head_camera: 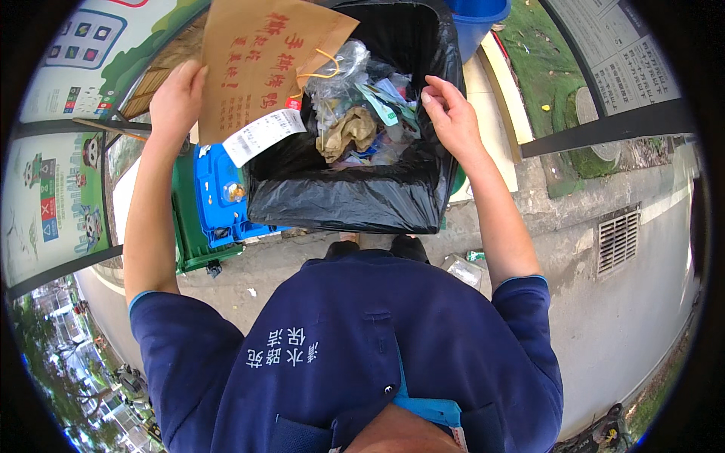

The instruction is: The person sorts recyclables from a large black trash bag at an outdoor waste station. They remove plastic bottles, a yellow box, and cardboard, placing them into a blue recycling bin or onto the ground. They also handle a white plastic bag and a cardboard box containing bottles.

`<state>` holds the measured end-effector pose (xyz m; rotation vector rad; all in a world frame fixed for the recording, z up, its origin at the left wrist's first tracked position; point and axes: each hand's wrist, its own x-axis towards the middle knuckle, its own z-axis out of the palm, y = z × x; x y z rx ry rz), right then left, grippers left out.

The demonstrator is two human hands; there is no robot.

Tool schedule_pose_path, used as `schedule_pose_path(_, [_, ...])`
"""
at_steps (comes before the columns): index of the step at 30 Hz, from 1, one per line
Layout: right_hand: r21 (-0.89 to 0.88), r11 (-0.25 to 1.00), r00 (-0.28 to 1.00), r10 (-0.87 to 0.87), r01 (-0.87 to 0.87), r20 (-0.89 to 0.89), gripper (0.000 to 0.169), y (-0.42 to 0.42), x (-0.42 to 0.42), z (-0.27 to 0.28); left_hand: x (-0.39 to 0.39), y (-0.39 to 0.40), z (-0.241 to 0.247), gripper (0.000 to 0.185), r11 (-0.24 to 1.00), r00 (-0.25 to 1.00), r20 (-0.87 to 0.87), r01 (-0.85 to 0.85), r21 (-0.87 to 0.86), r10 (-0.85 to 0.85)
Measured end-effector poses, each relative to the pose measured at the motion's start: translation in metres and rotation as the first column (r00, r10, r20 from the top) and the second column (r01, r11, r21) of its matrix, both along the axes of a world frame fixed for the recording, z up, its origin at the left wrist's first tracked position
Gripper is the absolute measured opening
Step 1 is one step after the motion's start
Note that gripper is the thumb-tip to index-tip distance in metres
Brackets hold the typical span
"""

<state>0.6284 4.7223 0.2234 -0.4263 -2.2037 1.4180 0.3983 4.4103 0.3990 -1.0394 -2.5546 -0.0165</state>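
Observation:
My left hand [178, 102] grips the side edge of a brown kraft paper bag [243, 62], held flat over the left side of a bin. Red writing covers the bag; it has a yellow cord handle [320, 73] and a white printed slip [265, 136]. A black plastic liner [345, 198] lines the bin and folds over its rim. Inside lie crumpled brown paper [348, 135], clear plastic [342, 62] and pale green wrappers [380, 105]. My right hand [453, 119] is at the liner's right rim, fingers loosely bent; whether it pinches the liner is unclear.
Left of the lined bin are a blue bin lid [218, 187] with scraps on it and a green bin [184, 221]. A blue bucket [478, 22] is beyond at right. Printed boards flank both sides. A drain grate [618, 242] and litter [465, 269] are on the ground.

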Motion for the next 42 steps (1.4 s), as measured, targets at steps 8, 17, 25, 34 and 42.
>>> schedule_pose_path(8, [0.061, 0.987, 0.989, 0.143, -0.146, 0.046, 0.094, -0.078, -0.070, 0.048, -0.032, -0.134, -0.053, 0.025, 0.882, 0.874, 0.480, -0.161, 0.442, -0.081])
schedule_pose_path(17, [-0.270, 0.912, 0.949, 0.313, -0.310, -0.032, 0.059, -0.138, -0.185, 0.065, -0.054, -0.182, -0.107, 0.021, 0.770, 0.862, 0.403, -0.025, 0.638, -0.306])
schedule_pose_path(25, [0.402, 0.880, 0.868, -0.390, 0.253, 0.308, 0.035, -0.042, -0.113, 0.041, -0.068, -0.301, -0.147, 0.023, 0.483, 0.712, 0.668, -0.517, 0.707, -0.215])
schedule_pose_path(34, [0.822, 0.543, 0.983, 0.045, -0.172, 0.176, 0.016, -0.037, -0.125, -0.011, 0.006, -0.314, -0.180, 0.016, -0.008, 0.591, 0.632, -0.734, 0.679, -0.502])
schedule_pose_path(42, [0.279, 0.365, 0.328, 0.080, -0.888, 0.941, 0.025, -0.121, -0.183, -0.175, 0.081, -0.306, -0.170, 0.019, -0.275, 0.669, 0.643, -0.741, 0.612, -0.372])
